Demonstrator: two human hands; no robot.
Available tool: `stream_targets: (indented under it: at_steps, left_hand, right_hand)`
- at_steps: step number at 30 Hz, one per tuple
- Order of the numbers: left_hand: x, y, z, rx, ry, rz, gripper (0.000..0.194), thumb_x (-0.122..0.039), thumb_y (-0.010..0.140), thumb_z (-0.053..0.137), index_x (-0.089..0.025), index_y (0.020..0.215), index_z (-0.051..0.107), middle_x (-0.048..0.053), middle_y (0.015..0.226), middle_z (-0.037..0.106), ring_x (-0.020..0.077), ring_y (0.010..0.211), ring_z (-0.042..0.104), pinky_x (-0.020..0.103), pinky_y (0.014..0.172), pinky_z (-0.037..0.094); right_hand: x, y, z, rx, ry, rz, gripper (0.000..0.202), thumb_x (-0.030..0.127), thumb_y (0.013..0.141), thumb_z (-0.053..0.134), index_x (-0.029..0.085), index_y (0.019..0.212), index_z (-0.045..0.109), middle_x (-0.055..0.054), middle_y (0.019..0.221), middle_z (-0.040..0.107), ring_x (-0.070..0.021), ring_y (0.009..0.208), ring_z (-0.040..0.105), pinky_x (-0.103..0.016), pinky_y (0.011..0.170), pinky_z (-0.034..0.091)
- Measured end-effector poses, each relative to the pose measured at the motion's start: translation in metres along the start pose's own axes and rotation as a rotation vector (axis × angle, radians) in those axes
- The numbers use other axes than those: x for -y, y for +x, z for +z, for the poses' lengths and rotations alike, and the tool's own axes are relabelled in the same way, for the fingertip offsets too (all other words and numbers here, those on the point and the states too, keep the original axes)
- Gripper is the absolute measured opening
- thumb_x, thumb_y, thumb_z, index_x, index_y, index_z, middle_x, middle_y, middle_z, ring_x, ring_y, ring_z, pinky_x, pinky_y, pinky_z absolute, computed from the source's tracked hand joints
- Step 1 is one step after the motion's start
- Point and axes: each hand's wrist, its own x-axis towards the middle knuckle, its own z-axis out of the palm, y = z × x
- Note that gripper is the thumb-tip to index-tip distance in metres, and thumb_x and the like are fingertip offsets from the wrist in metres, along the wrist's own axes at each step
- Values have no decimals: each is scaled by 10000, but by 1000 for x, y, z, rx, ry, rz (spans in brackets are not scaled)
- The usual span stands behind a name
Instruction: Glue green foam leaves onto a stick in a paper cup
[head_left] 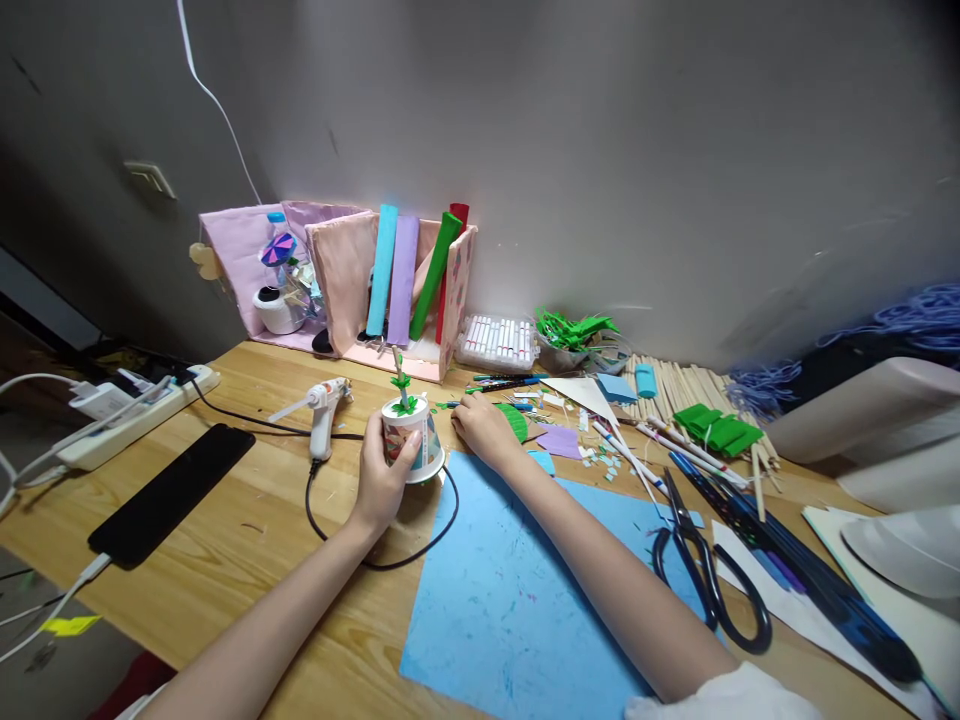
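Note:
My left hand (382, 475) is wrapped round an upside-down paper cup (414, 440) with a coloured pattern on its side. A thin stick (398, 362) with green paper leaves (404, 395) stands up from the cup's base. To the right, my right hand (484, 428) rests low over the table at the blue sheet's far edge, its fingers bent down and together. What lies under its fingertips is hidden. Beside it are a green paper piece (513, 422) and several pens (506, 383). A glue gun (322, 415) stands left of the cup, its cable looping round in front.
A blue sheet (517, 580) lies under my right forearm, with black scissors (701, 565) to its right. Paper scraps (559, 440), markers (499, 340) and wooden sticks (675, 385) lie behind. At left are a phone (172, 495) and a power strip (135, 415). A pink box (341, 290) holds coloured rolls.

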Motion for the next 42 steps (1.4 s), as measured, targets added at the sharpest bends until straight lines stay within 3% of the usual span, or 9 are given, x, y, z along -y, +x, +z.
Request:
stream_targets:
  at_steps: [8,14,17,20,23,28,33,36,42]
  left_hand:
    - [2,1,0,-5,-15,-9,336,-412,778,593,-180,1013,530,44,954,590,196,885,572,301,791,446]
    - [-1,-2,1,77,-91,-96,319,-411,785,589,-176,993,536,35,905,600,194,865,578,302,787,450]
    - [-7,-6,1,133,-172,-165,356,-421,784,586,-172,1036,547,55,973,631,214,926,591,312,815,450]
    - [-10,-10,2,173,-242,-217,391,-424,777,594,-171,1072,552,68,1033,640,228,981,589,314,837,446]
    - [-9,-12,3,206,-306,-262,386,-416,781,594,-178,1083,556,63,1027,648,223,976,592,311,844,446]
    - [-4,-13,3,229,-398,-328,362,-396,796,580,-198,1098,555,50,1043,647,211,976,594,302,845,450]
    - [-6,-14,2,305,-433,-332,368,-392,801,576,-209,1120,548,55,1090,636,227,1049,573,316,898,433]
    - [-6,-16,1,346,-400,-296,385,-408,793,585,-208,1119,545,65,1088,636,239,1048,567,319,892,431]
    - [-10,-16,1,394,-320,-246,411,-417,787,591,-191,1125,530,59,1005,622,218,931,565,309,843,433]
  right_hand:
    - [-2,0,-2,-129,251,72,136,105,813,513,167,713,581,-94,801,624,-223,853,546,-322,755,431]
    - [3,3,-35,-292,609,125,154,257,916,304,195,852,430,-34,768,632,-137,659,586,-257,612,469]
    - [13,4,-57,-355,941,89,172,305,914,293,209,816,396,-11,693,616,-129,602,557,-252,565,457]
    - [24,1,-77,-281,1317,44,172,355,867,428,208,778,433,18,614,585,-123,561,531,-245,532,434]
    - [31,-2,-90,-165,1421,31,217,411,826,538,205,782,487,21,628,590,-120,581,547,-248,552,443]
    - [30,-6,-96,-147,1297,2,212,404,817,602,199,798,552,1,687,612,-133,657,589,-263,607,471]
    - [30,-13,-105,-388,728,-141,56,250,853,582,208,828,610,-35,788,630,-169,740,589,-315,678,472]
    - [34,-17,-114,-492,425,-276,100,181,875,535,223,839,618,-49,799,643,-190,782,583,-338,704,466]
    - [38,-21,-119,-534,249,-359,147,154,892,499,207,866,633,-66,819,652,-192,788,582,-329,693,481]
